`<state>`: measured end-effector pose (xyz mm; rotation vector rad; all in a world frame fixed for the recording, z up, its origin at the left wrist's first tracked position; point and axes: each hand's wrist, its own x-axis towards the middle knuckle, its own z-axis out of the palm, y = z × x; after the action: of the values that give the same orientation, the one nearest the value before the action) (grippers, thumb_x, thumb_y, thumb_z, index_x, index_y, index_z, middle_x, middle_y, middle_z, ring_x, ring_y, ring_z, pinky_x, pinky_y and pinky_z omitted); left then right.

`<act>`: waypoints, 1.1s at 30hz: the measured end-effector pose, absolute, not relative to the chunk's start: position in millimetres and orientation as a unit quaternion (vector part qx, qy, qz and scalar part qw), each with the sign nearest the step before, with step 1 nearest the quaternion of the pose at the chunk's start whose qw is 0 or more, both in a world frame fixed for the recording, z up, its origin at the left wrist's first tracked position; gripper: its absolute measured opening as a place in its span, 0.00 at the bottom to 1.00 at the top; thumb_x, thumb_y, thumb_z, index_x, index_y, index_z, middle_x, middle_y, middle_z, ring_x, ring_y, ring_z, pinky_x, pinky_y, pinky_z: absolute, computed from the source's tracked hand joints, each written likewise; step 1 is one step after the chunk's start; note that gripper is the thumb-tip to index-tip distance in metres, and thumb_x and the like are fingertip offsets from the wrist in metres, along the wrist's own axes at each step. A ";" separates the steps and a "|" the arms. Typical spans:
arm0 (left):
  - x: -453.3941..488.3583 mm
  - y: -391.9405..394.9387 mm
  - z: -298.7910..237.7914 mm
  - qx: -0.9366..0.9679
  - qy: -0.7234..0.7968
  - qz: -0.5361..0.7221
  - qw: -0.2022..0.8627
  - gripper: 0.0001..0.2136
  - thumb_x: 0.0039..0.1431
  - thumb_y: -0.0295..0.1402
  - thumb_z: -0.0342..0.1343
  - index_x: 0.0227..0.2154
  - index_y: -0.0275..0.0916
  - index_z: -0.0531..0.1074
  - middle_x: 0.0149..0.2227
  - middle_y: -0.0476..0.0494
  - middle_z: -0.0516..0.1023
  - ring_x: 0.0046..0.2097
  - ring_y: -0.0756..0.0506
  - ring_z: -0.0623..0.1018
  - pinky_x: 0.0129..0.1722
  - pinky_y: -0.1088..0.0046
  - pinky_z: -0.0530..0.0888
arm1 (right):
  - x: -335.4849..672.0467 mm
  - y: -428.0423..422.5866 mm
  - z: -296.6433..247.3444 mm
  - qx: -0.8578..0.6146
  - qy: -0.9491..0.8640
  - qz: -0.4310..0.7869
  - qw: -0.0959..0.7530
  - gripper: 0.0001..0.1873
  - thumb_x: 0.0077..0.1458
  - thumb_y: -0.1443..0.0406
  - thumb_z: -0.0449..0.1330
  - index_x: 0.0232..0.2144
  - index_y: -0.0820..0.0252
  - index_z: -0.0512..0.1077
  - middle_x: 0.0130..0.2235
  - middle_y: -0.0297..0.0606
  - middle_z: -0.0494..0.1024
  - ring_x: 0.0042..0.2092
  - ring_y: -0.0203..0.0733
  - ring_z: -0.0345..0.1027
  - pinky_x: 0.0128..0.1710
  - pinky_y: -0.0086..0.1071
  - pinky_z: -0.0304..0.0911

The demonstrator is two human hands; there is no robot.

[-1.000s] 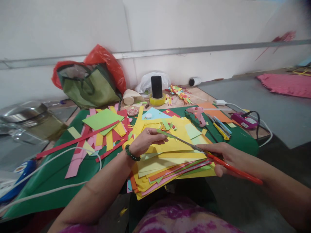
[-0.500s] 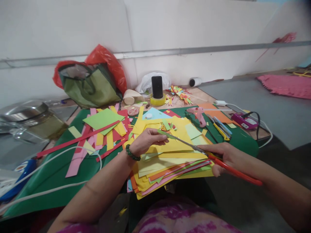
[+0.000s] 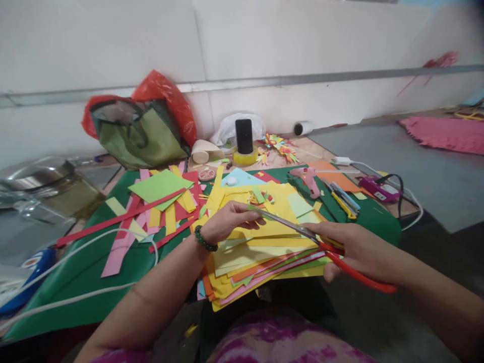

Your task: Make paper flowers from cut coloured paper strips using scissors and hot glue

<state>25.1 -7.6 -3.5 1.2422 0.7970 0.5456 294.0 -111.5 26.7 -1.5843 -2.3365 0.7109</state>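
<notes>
Between the fingertips of my left hand (image 3: 235,218) is a small green paper strip (image 3: 252,207), mostly covered by the fingers and the blades. My right hand (image 3: 350,247) is wrapped round the red handles of a pair of scissors (image 3: 289,223), whose blades point left and reach the strip. Both hands are held over a stack of coloured paper sheets (image 3: 260,259), yellow on top with pink, orange and green edges below. Small cut pieces (image 3: 260,196) lie on the yellow sheets just beyond my left hand.
Red, pink and yellow strips and a green sheet (image 3: 161,187) cover the left side of the green mat (image 3: 83,282). A pink glue gun (image 3: 308,181) and several cutter knives (image 3: 342,199) lie right. A phone (image 3: 244,136) stands behind. A white cable (image 3: 94,297) crosses the left side.
My right hand has moved the scissors left and slightly down, so the blades reach further along the green strip by my left fingertips. My left hand has barely shifted.
</notes>
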 end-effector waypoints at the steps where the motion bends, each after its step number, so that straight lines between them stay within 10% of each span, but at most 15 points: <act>1: 25.5 -8.0 -3.5 0.560 0.358 0.246 0.706 0.18 0.37 0.46 0.70 0.27 0.35 0.81 0.32 0.40 0.83 0.31 0.49 0.77 0.37 0.73 0.74 | 293.4 -111.4 26.4 -0.540 -0.800 0.236 0.111 0.41 0.39 0.47 0.70 0.54 0.58 0.73 0.49 0.44 0.80 0.46 0.57 0.76 0.43 0.39 0.72; 33: 25.0 -11.3 -2.9 0.579 0.324 0.220 0.715 0.15 0.41 0.43 0.69 0.27 0.35 0.81 0.32 0.39 0.83 0.30 0.49 0.79 0.38 0.73 0.75 | 287.3 -110.6 24.5 -0.534 -0.824 0.158 0.106 0.36 0.42 0.44 0.67 0.50 0.57 0.76 0.32 0.39 0.81 0.30 0.45 0.74 0.28 0.31 0.63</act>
<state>25.0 -11.3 -2.9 1.2815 0.7175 0.4864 287.3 -110.6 24.5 -1.5730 -2.4263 0.4650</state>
